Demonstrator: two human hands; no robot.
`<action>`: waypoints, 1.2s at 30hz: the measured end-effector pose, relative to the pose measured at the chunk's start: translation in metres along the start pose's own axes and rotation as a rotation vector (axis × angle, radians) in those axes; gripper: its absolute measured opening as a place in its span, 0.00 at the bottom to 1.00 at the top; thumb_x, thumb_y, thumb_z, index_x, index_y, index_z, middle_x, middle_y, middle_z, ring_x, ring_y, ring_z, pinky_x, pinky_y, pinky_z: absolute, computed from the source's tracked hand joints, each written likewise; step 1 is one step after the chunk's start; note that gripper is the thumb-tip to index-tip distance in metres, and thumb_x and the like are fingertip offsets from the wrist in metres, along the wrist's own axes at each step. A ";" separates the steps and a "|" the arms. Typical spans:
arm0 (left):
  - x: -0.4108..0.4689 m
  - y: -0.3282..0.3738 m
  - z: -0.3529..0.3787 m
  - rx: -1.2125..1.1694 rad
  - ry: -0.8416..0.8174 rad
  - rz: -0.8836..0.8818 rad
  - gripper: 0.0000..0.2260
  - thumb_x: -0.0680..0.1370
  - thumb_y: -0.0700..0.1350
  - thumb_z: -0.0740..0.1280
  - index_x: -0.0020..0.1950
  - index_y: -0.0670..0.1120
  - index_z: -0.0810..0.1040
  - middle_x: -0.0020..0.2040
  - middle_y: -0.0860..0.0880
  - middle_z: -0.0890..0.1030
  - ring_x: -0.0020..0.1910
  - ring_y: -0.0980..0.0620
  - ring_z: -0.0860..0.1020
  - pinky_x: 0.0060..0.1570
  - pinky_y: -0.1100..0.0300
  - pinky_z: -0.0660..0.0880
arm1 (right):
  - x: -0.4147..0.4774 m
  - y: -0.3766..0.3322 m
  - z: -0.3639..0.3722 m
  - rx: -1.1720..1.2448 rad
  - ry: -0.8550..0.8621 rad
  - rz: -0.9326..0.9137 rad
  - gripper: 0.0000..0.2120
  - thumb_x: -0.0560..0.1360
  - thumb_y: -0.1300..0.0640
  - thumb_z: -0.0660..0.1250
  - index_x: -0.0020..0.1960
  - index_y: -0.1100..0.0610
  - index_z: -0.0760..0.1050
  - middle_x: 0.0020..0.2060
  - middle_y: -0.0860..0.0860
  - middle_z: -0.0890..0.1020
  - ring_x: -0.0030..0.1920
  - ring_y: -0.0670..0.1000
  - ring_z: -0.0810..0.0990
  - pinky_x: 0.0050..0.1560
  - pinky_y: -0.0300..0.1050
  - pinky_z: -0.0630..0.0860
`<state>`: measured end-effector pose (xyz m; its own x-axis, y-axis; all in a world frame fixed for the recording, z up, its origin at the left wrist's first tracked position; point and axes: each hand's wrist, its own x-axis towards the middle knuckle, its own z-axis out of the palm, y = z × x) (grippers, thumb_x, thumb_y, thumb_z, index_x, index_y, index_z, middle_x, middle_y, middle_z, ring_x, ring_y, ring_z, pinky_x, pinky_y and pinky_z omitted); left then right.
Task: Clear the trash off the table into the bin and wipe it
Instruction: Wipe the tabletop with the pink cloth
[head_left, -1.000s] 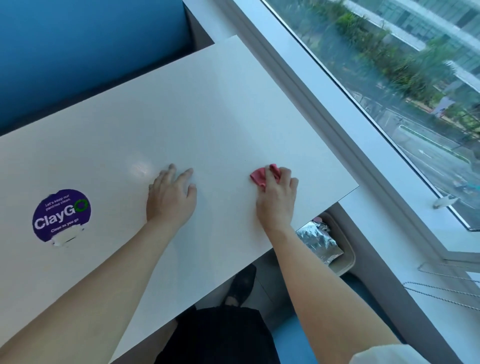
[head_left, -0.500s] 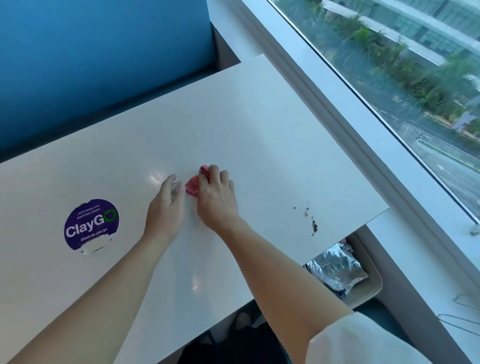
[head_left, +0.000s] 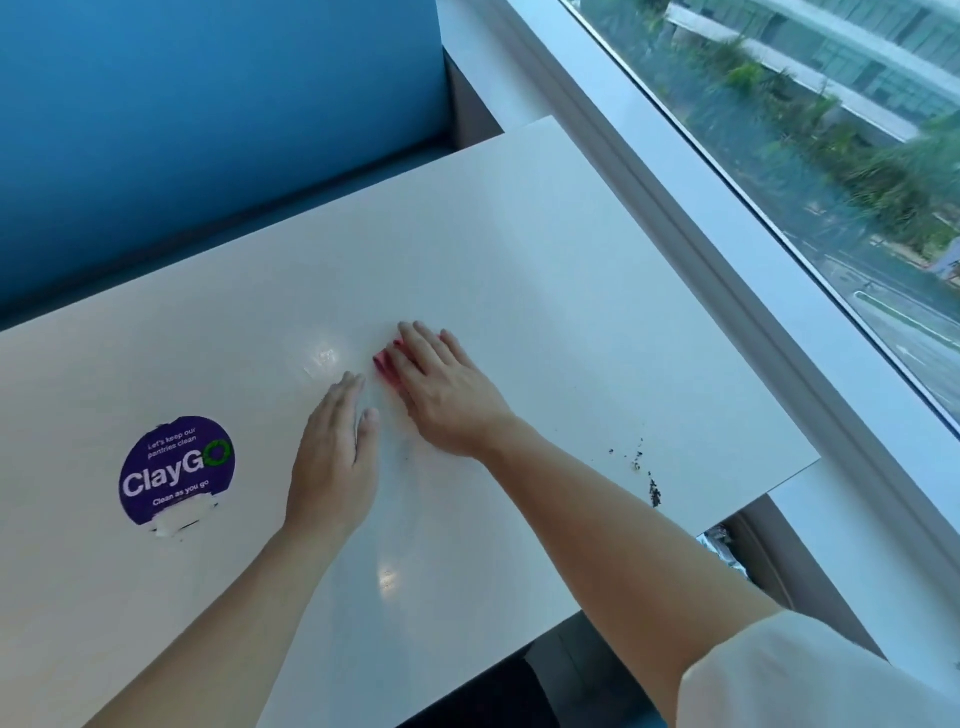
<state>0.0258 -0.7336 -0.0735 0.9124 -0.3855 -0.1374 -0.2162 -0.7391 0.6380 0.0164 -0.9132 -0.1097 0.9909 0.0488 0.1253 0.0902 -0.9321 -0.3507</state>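
Mid-frame, the right hand lies flat, fingers straight, pressing a red cloth onto the white worktop — the left hand rests flat just beside it. Dark crumbs sit lower right.

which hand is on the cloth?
The right hand: its straight fingers press the pink cloth onto the table. The left hand lies flat on the bare surface beside it, with no cloth under it.
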 end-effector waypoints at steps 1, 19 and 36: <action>0.002 -0.001 0.003 0.054 -0.032 0.019 0.23 0.87 0.52 0.51 0.82 0.49 0.61 0.83 0.52 0.60 0.82 0.56 0.54 0.79 0.59 0.51 | 0.001 0.007 -0.003 0.010 -0.022 0.035 0.24 0.86 0.53 0.51 0.79 0.61 0.62 0.80 0.61 0.59 0.81 0.60 0.56 0.81 0.58 0.52; 0.004 0.107 0.098 0.351 -0.366 0.498 0.28 0.84 0.54 0.46 0.83 0.45 0.60 0.84 0.47 0.53 0.83 0.47 0.50 0.81 0.48 0.46 | -0.184 0.053 -0.037 -0.068 0.266 0.828 0.29 0.77 0.68 0.58 0.79 0.66 0.61 0.80 0.63 0.59 0.81 0.62 0.54 0.81 0.60 0.52; -0.025 0.142 0.144 0.375 -0.519 0.731 0.31 0.83 0.60 0.44 0.83 0.48 0.59 0.84 0.51 0.54 0.84 0.50 0.49 0.81 0.50 0.44 | -0.273 0.081 -0.082 0.095 0.601 1.014 0.27 0.78 0.71 0.59 0.77 0.69 0.62 0.77 0.66 0.63 0.75 0.64 0.65 0.69 0.61 0.73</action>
<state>-0.0779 -0.9080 -0.0889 0.2616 -0.9487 -0.1773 -0.8475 -0.3137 0.4281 -0.2553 -1.0312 -0.0956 0.4108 -0.8980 0.1575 -0.6783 -0.4165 -0.6053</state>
